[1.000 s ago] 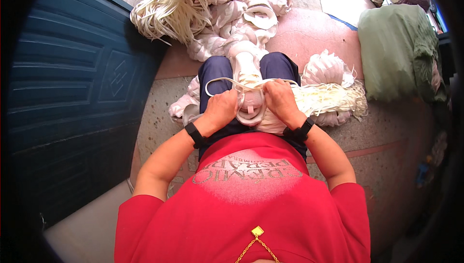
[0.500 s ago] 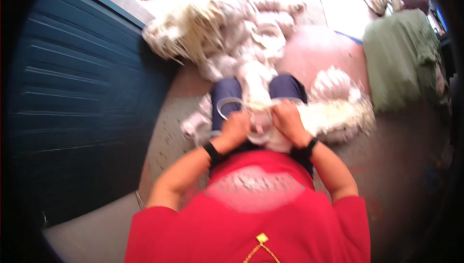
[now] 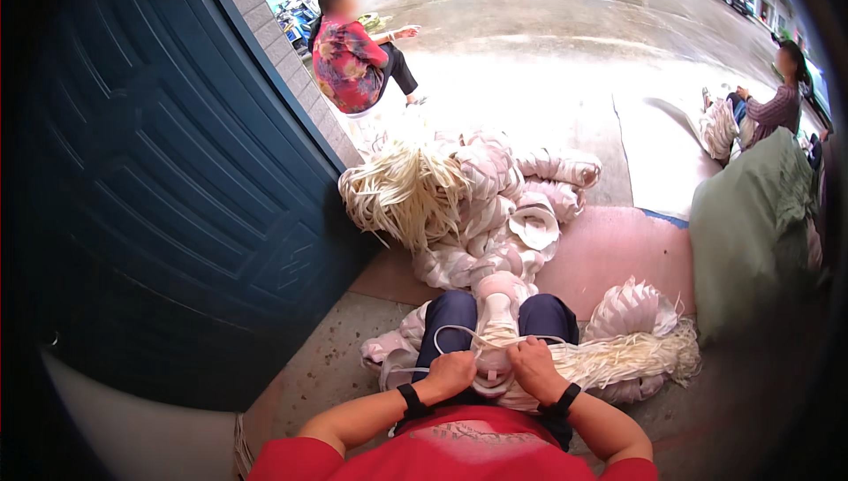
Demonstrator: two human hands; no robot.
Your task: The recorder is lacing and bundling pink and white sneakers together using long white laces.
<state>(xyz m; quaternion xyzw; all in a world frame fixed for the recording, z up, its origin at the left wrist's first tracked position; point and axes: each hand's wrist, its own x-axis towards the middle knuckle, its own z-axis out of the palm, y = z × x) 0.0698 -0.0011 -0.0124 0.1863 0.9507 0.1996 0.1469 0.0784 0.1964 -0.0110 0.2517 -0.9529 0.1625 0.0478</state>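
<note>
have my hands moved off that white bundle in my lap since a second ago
No. The left hand and right hand still grip the white bundle between the knees, as before. Only the camera tilted up, so the heap of white strips sits lower in view.

blue door [image 3: 168,216] left | green sack [image 3: 751,225] right | two seated people beyond | wet street [image 3: 574,30]
</note>
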